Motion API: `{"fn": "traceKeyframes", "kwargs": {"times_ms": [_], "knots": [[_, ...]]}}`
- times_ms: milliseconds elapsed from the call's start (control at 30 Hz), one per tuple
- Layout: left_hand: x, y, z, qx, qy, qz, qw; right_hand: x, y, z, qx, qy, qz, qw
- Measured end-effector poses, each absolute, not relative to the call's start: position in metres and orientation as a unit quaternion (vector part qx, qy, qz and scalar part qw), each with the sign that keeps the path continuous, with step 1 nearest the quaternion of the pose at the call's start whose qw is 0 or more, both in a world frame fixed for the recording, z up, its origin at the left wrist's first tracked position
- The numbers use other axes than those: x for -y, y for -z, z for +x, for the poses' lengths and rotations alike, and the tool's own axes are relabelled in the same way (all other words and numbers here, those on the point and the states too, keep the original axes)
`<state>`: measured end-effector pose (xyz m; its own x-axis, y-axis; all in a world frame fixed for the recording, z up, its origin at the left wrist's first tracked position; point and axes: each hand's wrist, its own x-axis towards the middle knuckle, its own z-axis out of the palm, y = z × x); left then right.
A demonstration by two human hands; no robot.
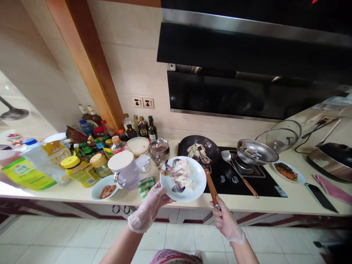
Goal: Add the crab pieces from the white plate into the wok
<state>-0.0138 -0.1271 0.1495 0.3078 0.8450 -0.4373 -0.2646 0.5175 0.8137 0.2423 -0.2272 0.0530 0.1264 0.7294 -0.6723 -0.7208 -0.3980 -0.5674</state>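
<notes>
Bright, flat light fills the kitchen, glare whitens the left end of the tabletop [66, 194], and the wide lens bends the edges, with only faint shadows.

Left hand [150, 208] and right hand [226, 221] in thin clear plastic gloves [139, 222], wrinkled at the cuffs. Forearms [122, 249] bare. Pink patterned garment [175, 257] below the hands.

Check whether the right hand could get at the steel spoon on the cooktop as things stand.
Probably yes, but not without letting go. The right hand is gripping the wok's wooden handle, so it is occupied. The steel spoon lies close by on the black cooktop, with nothing obvious blocking the way.
</notes>
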Motion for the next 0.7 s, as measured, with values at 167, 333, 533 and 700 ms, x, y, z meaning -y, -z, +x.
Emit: {"fn": "traceKeyframes", "kwargs": {"times_ms": [167, 333, 533, 700], "knots": [[0.126, -0.147, 0.002, -0.454, -0.354, 0.330, 0.748, 0.233, -0.047, 0.250, 0.042, -0.665, -0.506, 0.548], [0.124, -0.144, 0.014, -0.454, -0.346, 0.326, 0.754, 0.241, -0.048, 0.250, 0.112, -0.548, -0.612, 0.560], [0.125, -0.143, 0.020, -0.451, -0.346, 0.338, 0.750, 0.252, -0.086, 0.262, 0.301, -0.156, -0.786, 0.517], [0.130, -0.136, 0.021, -0.431, -0.342, 0.336, 0.764, 0.220, -0.155, 0.236, 0.574, -0.121, -0.706, 0.397]]}}
